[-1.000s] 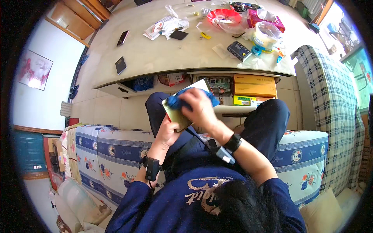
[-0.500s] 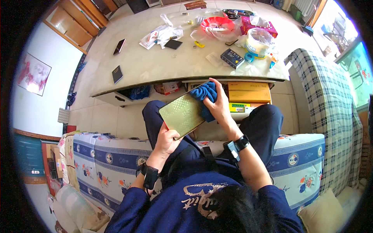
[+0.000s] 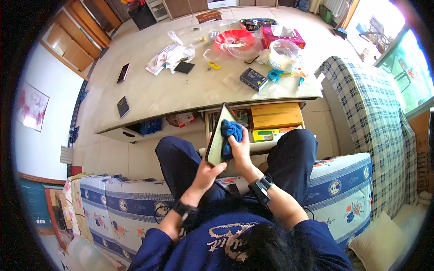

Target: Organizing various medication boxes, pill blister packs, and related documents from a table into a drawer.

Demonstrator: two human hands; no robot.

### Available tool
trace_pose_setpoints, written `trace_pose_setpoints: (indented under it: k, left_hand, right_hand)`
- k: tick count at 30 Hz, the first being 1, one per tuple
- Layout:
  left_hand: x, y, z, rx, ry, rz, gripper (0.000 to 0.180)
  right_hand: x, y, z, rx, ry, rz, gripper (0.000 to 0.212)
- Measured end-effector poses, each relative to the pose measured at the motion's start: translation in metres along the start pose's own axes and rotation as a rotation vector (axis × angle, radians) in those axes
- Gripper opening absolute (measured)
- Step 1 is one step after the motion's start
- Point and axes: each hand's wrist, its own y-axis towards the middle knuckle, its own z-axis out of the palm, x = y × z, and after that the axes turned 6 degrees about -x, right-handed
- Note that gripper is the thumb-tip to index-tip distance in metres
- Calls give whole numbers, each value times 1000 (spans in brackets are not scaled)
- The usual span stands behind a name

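A living room with a pale, stone-look rectangular table [image 3: 153, 92] lies in front of a seated person, who sits on a sofa under a blue-and-white floral fabric cover [image 3: 135, 198]. Just beyond the near edge of the sofa, between the knees and short of the tabletop, the person holds a thin, rectangular panel with a pale green-gold face and a dark rim [image 3: 216, 147]. It is tilted steeply, perhaps so that its face turns toward the right hand.

The left hand [image 3: 205, 175] pinches the panel's lower end, its thumb at the near edge and its fingers mostly hidden behind; a hold so low probably leaves the rest of the face free. The right hand [image 3: 242, 151] is closed around a bunched, dark blue fabric cloth [image 3: 231, 131], which lies against the face; bunching likely gives a compact pad. How hard it presses, I cannot tell.

Under the tabletop, an open drawer holds a large orange-yellow rectangular box [image 3: 275, 115] and a smaller yellow-green box [image 3: 264, 135]. On the table, a dark rectangular box [image 3: 253, 80] and a red, scalloped dish [image 3: 235, 40] sit well apart from the hands.
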Motion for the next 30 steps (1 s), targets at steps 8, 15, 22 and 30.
trace_pose_setpoints:
  k: [8,15,22,30]
  left_hand:
    - [-3,32,-19,-295,-163,-177,38]
    - [1,44,-19,-538,-129,-83,37]
    - [3,49,-39,-480,-182,-37,28]
    - [4,28,3,-373,-383,-265,34]
  right_hand:
    - [81,5,8,413,-496,-539,64]
    - [48,-23,-12,377,-560,-498,62]
    - [74,-8,-26,268,-609,-744,35]
    - [74,-14,-3,397,-713,-780,26]
